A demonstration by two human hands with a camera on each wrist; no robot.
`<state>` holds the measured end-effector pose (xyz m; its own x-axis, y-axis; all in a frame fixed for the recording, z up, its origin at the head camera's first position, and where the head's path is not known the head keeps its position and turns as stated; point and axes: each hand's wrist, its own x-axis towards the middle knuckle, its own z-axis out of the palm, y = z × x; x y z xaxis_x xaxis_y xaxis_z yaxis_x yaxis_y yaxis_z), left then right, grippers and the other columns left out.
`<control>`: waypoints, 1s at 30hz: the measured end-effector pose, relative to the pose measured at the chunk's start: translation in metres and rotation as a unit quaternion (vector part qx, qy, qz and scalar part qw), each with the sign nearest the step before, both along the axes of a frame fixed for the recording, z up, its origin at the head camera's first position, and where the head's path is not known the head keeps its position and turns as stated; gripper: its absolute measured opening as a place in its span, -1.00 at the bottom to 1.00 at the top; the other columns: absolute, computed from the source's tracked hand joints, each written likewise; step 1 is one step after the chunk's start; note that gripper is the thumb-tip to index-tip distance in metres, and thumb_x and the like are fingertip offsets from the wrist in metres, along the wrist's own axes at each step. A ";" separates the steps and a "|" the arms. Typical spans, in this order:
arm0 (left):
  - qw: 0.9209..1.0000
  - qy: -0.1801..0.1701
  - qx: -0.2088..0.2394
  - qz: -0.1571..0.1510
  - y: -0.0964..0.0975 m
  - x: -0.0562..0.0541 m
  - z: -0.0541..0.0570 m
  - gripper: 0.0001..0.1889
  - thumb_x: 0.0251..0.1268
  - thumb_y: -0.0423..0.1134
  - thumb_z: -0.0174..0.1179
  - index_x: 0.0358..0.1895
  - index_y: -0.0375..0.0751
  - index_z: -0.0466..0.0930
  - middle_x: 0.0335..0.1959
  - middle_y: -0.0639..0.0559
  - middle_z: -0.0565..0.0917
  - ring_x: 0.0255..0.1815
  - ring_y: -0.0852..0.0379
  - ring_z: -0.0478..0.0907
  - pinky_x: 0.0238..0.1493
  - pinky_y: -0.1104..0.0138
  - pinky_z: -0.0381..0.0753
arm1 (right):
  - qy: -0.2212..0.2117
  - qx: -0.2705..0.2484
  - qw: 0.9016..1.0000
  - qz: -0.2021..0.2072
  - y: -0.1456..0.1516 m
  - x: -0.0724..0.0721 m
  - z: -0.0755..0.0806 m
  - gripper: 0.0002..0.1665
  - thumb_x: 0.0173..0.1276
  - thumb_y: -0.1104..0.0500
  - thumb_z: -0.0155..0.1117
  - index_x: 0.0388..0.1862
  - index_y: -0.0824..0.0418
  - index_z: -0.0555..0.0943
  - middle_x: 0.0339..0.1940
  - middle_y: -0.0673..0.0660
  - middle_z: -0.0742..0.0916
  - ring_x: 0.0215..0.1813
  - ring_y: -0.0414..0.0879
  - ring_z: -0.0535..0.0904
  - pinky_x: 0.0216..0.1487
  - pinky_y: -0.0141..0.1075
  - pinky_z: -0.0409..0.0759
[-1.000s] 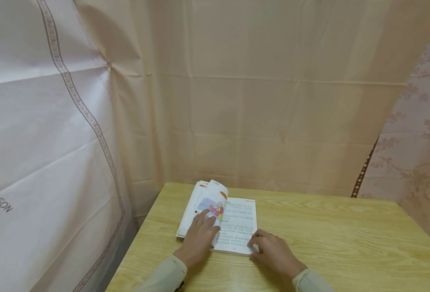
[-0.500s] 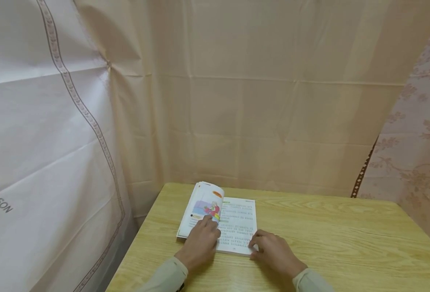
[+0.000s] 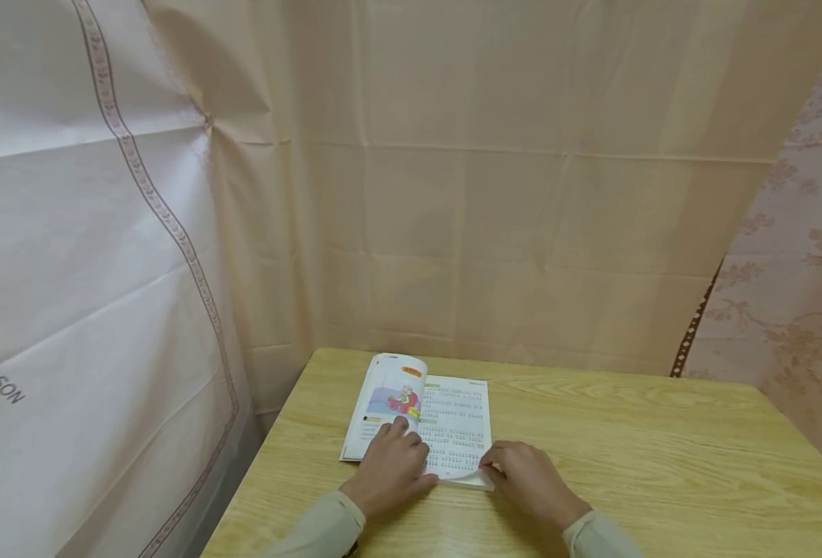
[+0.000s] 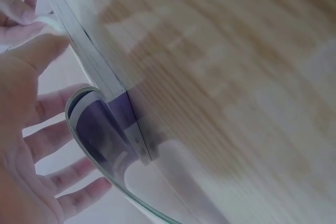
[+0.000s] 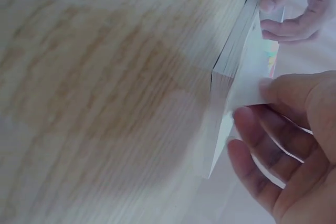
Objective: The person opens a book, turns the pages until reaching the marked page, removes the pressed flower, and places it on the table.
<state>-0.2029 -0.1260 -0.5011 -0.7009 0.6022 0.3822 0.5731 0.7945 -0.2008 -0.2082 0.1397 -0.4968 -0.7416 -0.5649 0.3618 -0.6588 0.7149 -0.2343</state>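
Note:
An open book lies on the wooden table, with printed lines on its right side and a colourful picture on the left. My left hand rests across the left page near the fold, its fingers spread and fairly straight in the left wrist view. My right hand pinches the lower right corner of a page between thumb and fingers. That corner is lifted off the pages beneath it. In the left wrist view a purple-lined cover curves up below the left fingers.
The wood-grain table extends right of the book. A beige curtain hangs behind it. A white printed cloth hangs at the left, and a floral one at the right.
The loose left leaves have settled flatter under my left hand, which has shifted slightly right and toward me. My right hand has raised the page corner.

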 end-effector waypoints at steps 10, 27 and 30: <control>1.000 0.013 0.024 0.006 0.001 0.002 -0.001 -0.67 0.44 0.11 0.23 -0.38 -0.02 0.71 -0.35 0.12 0.72 -0.16 0.02 0.50 -0.17 0.18 0.53 | 0.018 -0.087 0.996 -0.028 -0.002 0.002 0.004 -0.86 0.25 0.23 0.54 -0.21 0.12 0.77 -0.17 -0.06 0.77 -0.45 -0.45 0.45 -0.46 -0.47 0.51; 0.988 0.078 0.125 0.055 -0.001 -0.006 0.002 -0.82 0.28 -0.25 0.30 -0.22 -0.23 0.51 -0.47 0.00 0.59 -0.50 0.05 0.56 -0.51 0.24 0.57 | -0.070 -0.003 0.997 -0.007 0.002 0.008 -0.002 -0.72 0.21 0.11 0.58 -0.15 0.19 0.76 0.11 0.13 0.71 -0.02 0.00 0.70 -0.04 -0.03 0.69; 0.981 0.101 0.158 0.059 -0.003 -0.008 -0.001 -0.73 0.17 -0.32 0.30 -0.12 -0.28 0.46 -0.27 -0.13 0.60 -0.48 0.03 0.54 -0.56 0.25 0.52 | -0.071 0.004 0.997 -0.010 0.001 0.008 -0.003 -0.62 0.18 0.08 0.59 -0.06 0.20 0.77 0.10 0.12 0.72 -0.05 -0.02 0.70 -0.05 -0.03 0.69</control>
